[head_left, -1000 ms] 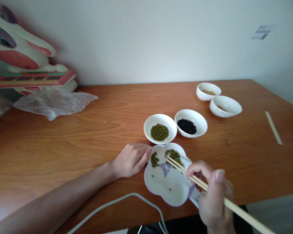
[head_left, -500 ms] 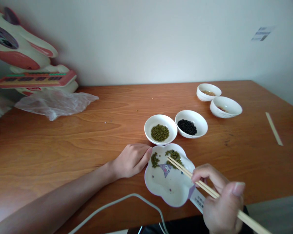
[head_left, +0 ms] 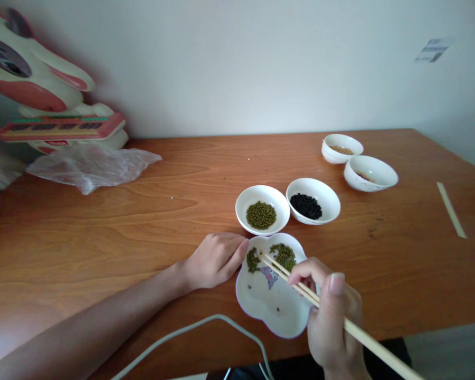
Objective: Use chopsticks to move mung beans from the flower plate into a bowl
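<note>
My right hand (head_left: 334, 311) is closed round a pair of wooden chopsticks (head_left: 364, 336). Their tips reach into a flower-shaped white plate (head_left: 285, 322) with a purple rim, beside a few loose beans. Two clusters of green mung beans (head_left: 284, 257) lie toward the plate's far side, near a printed cartoon figure. My left hand (head_left: 217, 259) rests on the table with its fingers curled, the thumb side against the plate's left rim. Whether it pinches the rim is hard to see. Touching the plate's far side is a white bowl (head_left: 243, 203) of mung beans.
Right of that bowl stands another with black beans (head_left: 306, 206). Two more white bowls (head_left: 374, 174) sit at the back right. A flat pale stick (head_left: 451, 210) lies far right. A plastic bag (head_left: 91, 166) and a toy keyboard (head_left: 59, 129) are at the left; a cable (head_left: 217, 317) runs in front.
My right hand has moved left over the plate, carrying the chopstick tips from the larger bean cluster toward the smaller one. My left hand stays in place.
</note>
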Demonstrator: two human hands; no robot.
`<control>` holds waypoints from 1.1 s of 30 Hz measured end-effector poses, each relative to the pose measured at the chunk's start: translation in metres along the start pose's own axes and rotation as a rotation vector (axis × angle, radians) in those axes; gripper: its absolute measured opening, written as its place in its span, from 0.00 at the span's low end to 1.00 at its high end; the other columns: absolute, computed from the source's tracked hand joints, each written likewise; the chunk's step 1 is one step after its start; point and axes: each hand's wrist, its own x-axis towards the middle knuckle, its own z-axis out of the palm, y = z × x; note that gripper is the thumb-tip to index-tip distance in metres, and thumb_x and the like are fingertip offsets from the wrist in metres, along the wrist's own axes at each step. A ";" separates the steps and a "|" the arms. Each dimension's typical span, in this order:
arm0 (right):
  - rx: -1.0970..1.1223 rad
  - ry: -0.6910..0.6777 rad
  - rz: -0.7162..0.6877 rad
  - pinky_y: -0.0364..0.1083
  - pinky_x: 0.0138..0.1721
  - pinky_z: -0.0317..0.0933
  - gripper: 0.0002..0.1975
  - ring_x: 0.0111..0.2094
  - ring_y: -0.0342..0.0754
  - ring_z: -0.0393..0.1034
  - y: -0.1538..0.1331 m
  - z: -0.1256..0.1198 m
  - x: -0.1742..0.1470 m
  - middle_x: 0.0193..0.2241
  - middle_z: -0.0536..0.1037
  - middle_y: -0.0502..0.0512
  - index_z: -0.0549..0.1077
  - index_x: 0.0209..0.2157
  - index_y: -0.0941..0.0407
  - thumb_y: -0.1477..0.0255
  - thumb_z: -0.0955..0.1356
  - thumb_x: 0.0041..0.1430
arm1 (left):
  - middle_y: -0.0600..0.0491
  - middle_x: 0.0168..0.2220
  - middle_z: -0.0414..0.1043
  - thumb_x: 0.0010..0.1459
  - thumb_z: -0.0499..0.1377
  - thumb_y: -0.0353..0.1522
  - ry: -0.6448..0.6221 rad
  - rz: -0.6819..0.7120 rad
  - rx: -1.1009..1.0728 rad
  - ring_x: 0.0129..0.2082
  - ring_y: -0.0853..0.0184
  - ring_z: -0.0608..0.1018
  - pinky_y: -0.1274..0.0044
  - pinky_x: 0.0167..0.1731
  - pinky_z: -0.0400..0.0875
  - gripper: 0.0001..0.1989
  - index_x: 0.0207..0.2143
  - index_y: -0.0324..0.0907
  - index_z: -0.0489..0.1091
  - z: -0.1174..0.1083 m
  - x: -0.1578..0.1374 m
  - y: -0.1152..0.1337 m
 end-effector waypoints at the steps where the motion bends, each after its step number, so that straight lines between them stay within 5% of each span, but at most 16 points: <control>1: 0.003 0.003 -0.014 0.47 0.26 0.53 0.37 0.23 0.46 0.62 0.001 0.000 0.000 0.21 0.70 0.52 0.72 0.25 0.54 0.47 0.49 0.75 | 0.54 0.30 0.69 0.78 0.41 0.35 0.000 -0.002 -0.002 0.30 0.67 0.70 0.74 0.36 0.65 0.19 0.32 0.43 0.62 0.000 0.000 0.000; 33: 0.089 0.010 0.025 0.47 0.24 0.53 0.40 0.24 0.48 0.65 0.007 -0.004 -0.003 0.21 0.70 0.54 0.71 0.25 0.53 0.42 0.47 0.72 | 0.53 0.29 0.70 0.78 0.42 0.35 0.012 -0.004 0.001 0.29 0.67 0.71 0.74 0.35 0.67 0.20 0.32 0.43 0.63 -0.001 0.001 0.001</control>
